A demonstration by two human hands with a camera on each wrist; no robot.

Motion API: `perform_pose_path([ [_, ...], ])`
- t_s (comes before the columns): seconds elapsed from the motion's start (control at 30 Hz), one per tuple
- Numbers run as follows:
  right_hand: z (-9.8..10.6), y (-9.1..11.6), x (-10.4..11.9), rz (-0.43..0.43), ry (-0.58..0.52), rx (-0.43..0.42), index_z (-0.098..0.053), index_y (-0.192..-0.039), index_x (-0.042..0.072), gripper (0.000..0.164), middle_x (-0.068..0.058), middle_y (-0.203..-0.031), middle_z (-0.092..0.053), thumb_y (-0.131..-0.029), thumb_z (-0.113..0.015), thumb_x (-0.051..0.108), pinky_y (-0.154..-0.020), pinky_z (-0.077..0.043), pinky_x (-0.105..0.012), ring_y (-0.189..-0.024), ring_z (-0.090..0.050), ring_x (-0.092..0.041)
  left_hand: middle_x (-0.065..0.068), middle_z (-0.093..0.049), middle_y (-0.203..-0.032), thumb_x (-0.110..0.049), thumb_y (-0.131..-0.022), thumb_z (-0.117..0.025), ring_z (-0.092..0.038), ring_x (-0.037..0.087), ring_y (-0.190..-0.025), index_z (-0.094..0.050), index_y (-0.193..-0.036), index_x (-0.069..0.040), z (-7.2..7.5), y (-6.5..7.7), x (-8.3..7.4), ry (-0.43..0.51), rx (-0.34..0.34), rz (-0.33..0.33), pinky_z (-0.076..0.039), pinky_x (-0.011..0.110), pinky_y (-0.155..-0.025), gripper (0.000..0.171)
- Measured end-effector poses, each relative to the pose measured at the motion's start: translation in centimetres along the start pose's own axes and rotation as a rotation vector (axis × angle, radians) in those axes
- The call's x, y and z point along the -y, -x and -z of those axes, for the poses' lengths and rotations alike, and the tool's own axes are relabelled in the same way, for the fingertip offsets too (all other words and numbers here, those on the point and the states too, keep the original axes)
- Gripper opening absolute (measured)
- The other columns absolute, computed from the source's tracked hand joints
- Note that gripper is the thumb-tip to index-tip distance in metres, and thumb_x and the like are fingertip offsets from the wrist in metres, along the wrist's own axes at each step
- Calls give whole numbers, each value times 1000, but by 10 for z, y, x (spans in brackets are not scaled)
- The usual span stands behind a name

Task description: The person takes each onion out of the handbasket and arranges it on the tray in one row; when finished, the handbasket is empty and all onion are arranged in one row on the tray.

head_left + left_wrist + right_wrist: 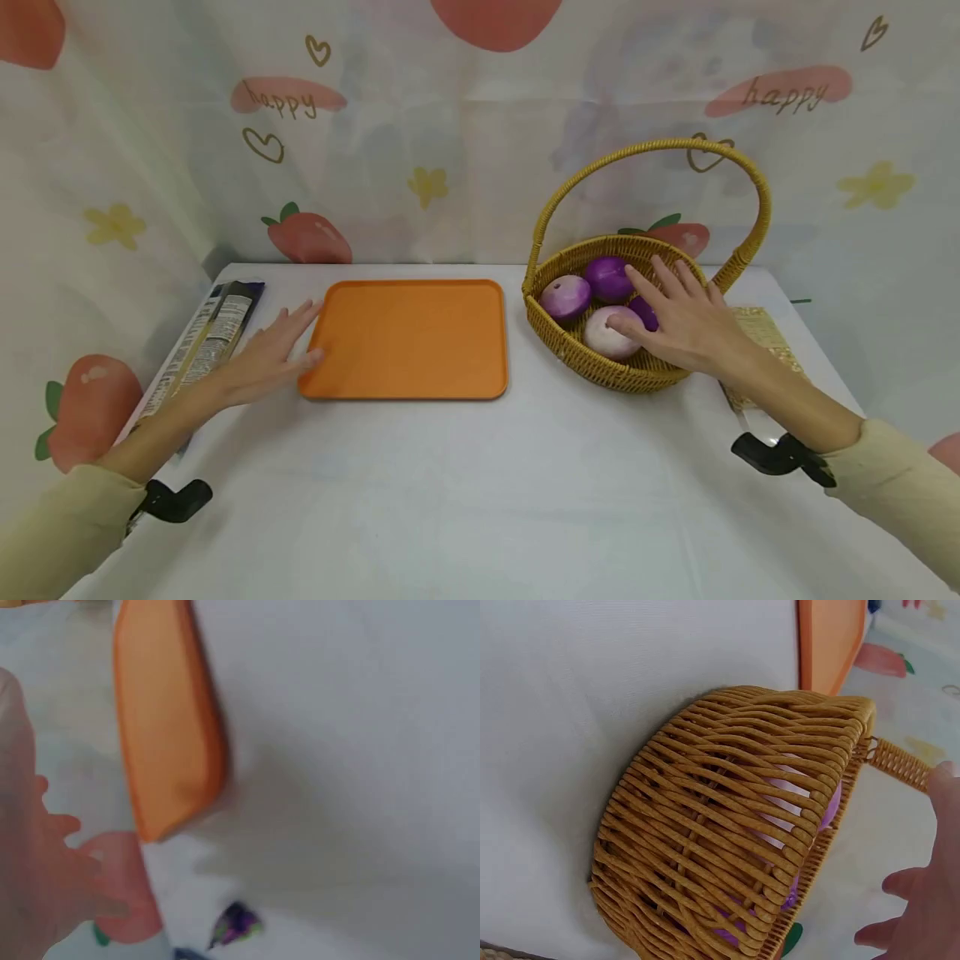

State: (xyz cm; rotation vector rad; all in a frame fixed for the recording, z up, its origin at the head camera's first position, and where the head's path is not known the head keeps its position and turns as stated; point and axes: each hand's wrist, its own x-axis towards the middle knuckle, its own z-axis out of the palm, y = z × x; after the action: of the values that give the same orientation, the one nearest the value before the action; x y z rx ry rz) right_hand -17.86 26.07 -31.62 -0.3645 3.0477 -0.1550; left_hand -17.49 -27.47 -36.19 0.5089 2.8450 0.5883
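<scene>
An orange tray (405, 340) lies flat on the white-covered table, with nothing on it. My left hand (272, 357) is beside its left edge, fingers spread and holding nothing. To the right stands a wicker basket (600, 375) with a tall arched handle (660, 147). Inside it are several round, purple and whitish things, among them a mottled purple one (566, 297), a deep purple one (609, 278) and a pale one (612, 333). My right hand (690, 329) is over the basket's right side with spread fingers, partly hiding another purple one (643, 313). The right wrist view shows the basket's woven side (705, 825).
A long printed packet (213, 333) lies at the table's left edge, partly behind my left forearm. A gold-patterned flat thing (768, 337) is at the right, partly under my right forearm. A patterned curtain (480, 150) hangs behind the table.
</scene>
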Motion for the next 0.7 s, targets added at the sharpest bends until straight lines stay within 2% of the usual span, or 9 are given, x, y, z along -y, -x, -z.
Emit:
perform_pose_path([
  [0.13,0,1,0,16,-6,2,-16,-157,16,86,-26,-161,-9,-91,-41,67,-114,-4,-72,-147,-5,-50,26,-13,-161,-34,-97,-54,-8,59,-143,-14,-156,-11,-12,0,8,151,-24,-65,-9,79,-107,76],
  [0.3,0,1,-1,21,-19,14,-17,-157,17,86,-25,-161,-12,-91,-43,66,-113,-12,-73,-147,-8,-49,24,-15,-161,-26,-96,-57,-11,49,-147,-16,-155,-6,-23,-1,18,249,-59,-90,-10,69,-116,74],
  [0.5,2,1,-1,4,-64,56,-17,-157,19,86,-24,-161,-12,-90,-43,68,-106,-19,-77,-147,-11,-49,22,-12,-162,-21,-97,-56,-10,46,-148,-15,-156,-8,-35,-2,26,349,-56,-60,-11,71,-114,73],
  [0.7,0,2,-4,29,-117,36,-24,-155,14,84,-25,-160,-18,-91,-49,62,-107,-24,-75,-145,-18,-50,24,-11,-161,-22,-98,-55,-8,47,-148,-12,-156,-7,-44,-5,35,405,-49,-28,-12,69,-114,74],
])
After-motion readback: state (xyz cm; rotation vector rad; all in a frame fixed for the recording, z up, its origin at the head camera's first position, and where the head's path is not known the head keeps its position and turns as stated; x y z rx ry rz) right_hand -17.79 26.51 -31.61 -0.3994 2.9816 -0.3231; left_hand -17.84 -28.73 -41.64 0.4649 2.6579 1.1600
